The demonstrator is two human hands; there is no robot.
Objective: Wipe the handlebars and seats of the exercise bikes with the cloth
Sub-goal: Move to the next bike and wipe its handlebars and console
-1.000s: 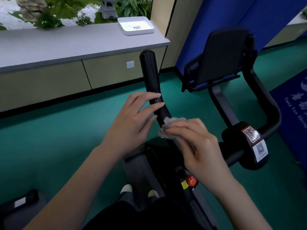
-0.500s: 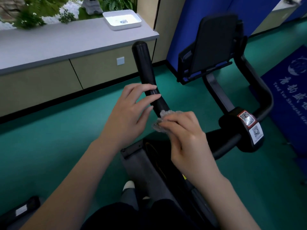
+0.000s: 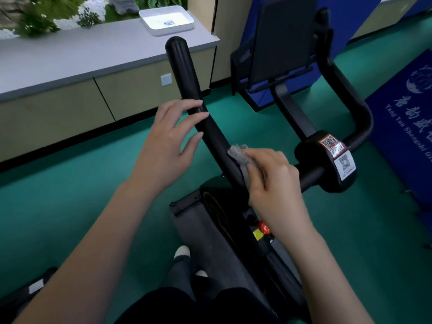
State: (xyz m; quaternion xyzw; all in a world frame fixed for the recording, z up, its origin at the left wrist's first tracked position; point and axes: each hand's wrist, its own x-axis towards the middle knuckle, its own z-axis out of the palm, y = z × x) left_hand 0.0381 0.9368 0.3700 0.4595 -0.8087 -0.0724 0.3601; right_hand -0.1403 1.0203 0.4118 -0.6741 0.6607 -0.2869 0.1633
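Note:
The black left handlebar (image 3: 187, 73) of the exercise bike rises toward the counter. My left hand (image 3: 168, 141) rests on its middle with straight fingers laid across the bar. Lower on the same bar, my right hand (image 3: 273, 181) holds a small grey cloth (image 3: 239, 155) and presses it against the bar near the bend. The right handlebar (image 3: 350, 106) curves up past the round black hub (image 3: 327, 162), which carries QR stickers. A black console holder (image 3: 282, 40) stands behind on a stem. No seat is in view.
A grey counter (image 3: 70, 57) with beige cabinets runs along the left wall, with a white tray (image 3: 167, 19) on it. Green floor lies all round. A blue mat (image 3: 404, 118) is on the right. The bike's frame with a red knob (image 3: 264, 228) is below my hands.
My right hand has slid the cloth slightly down the bar toward the bend. My left hand keeps its place on the bar. The view has shifted a little.

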